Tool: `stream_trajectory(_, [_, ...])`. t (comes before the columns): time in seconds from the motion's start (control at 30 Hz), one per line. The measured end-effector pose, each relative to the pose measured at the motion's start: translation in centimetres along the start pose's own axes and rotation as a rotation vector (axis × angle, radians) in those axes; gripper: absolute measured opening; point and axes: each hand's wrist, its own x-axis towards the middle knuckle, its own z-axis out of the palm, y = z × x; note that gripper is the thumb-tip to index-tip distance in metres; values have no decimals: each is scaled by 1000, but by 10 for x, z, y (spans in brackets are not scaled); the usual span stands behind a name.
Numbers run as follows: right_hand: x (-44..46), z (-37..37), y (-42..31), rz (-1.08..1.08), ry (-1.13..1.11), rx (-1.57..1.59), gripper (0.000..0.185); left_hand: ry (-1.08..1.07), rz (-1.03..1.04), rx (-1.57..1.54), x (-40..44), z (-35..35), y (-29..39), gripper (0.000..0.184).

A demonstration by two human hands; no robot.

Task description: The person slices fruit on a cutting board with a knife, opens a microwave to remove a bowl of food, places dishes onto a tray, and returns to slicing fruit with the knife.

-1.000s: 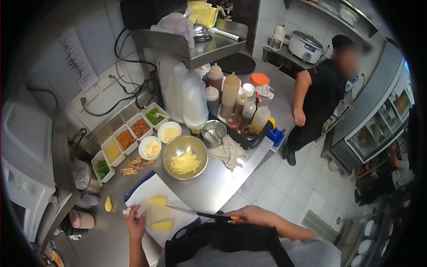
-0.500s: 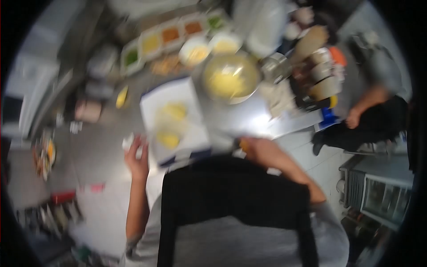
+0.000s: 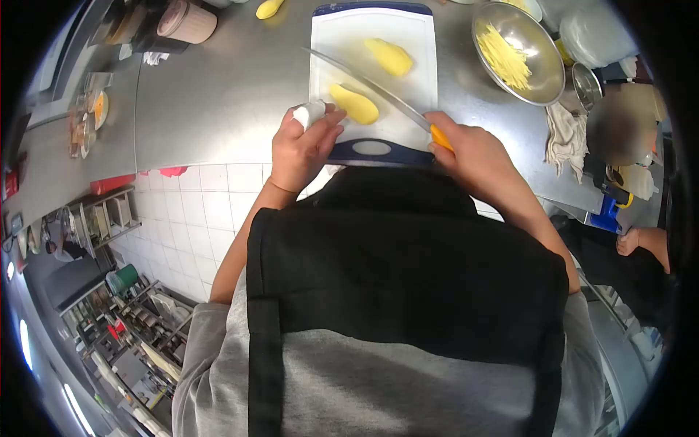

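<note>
We've yellow strips (image 3: 502,58) in the right bowl (image 3: 547,69), two pieces (image 3: 355,105) unshredded, right hand (image 3: 473,151) gripping the knife (image 3: 380,89), left hand (image 3: 300,153) of unclear hold.

The picture's top crops the bench (image 3: 211,109) and a white bowl (image 3: 539,11). At the cutting board (image 3: 338,33)'s near right corner, the right hand (image 3: 473,151) partly hides the knife handle (image 3: 440,138). Blur veils part of the bench's right end.

Cts: 1 knife (image 3: 384,93), 1 cutting bd (image 3: 338,29); 2 yellow pcs (image 3: 354,105) (image 3: 390,57) lie on bd, 1 sim. pc (image 3: 269,8) on counter (image 3: 211,95); 1 bowl (image 3: 544,64) w/ strips (image 3: 502,57).
</note>
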Motion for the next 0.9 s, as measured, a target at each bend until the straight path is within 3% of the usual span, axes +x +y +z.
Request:
stream_trajectory(0.4, [-2,19,-18,132,99,5,35,-17,140,-177,31,35,-42,24])
stream_trajectory(0.53, [-3,27,-22,147,38,38,36,-27,191,-214,31,39,-43,29])
stream_trajectory(0.9, [3,33,-9,131,-42,143,32,-116,183,-98,30,34,-25,24])
